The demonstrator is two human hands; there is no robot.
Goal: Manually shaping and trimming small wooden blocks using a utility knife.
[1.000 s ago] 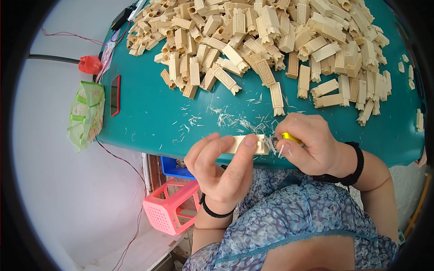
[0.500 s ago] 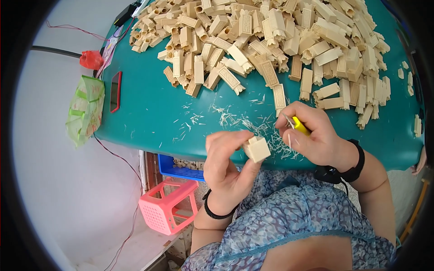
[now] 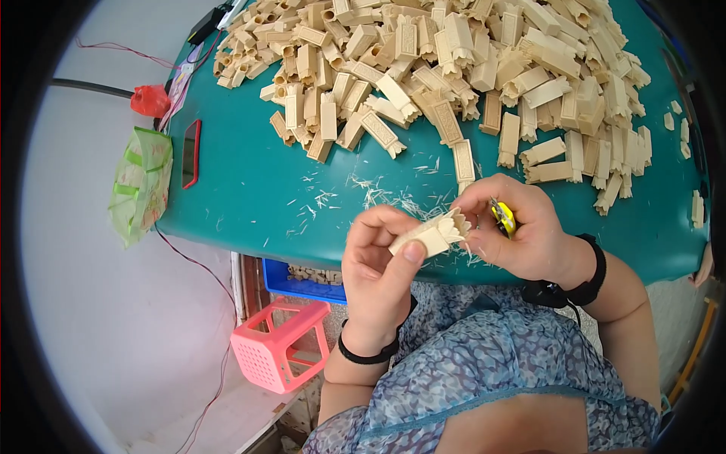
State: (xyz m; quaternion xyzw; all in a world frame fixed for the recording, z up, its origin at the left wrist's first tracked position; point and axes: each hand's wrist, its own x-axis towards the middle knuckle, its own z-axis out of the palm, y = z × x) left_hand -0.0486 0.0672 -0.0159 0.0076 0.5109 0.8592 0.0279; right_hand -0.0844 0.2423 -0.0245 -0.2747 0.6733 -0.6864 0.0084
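My left hand (image 3: 372,276) is closed on a beige carved block (image 3: 429,237), with the thumb on its side. The block lies tilted, its jagged, petal-like end pointing to the right. My right hand (image 3: 533,227) grips a small yellow cutter (image 3: 504,217), which has a dark metal part; its blade tip is hard to make out. The right fingertips are at the block's jagged end, seemingly touching it. Pale thin shavings (image 3: 370,191) are scattered on the green table (image 3: 249,189) beyond and under the hands.
A large heap of similar beige blocks (image 3: 404,41) covers the far side of the table. A red-edged phone (image 3: 192,154) lies at the left, by a green bag (image 3: 142,181). Below the table edge are a blue bin (image 3: 277,281) and a pink stool (image 3: 261,348).
The left hand has turned the block from end-on to lengthwise, jagged end to the right. The right hand has moved in to that end, and the cutter has swung upward in its grip.
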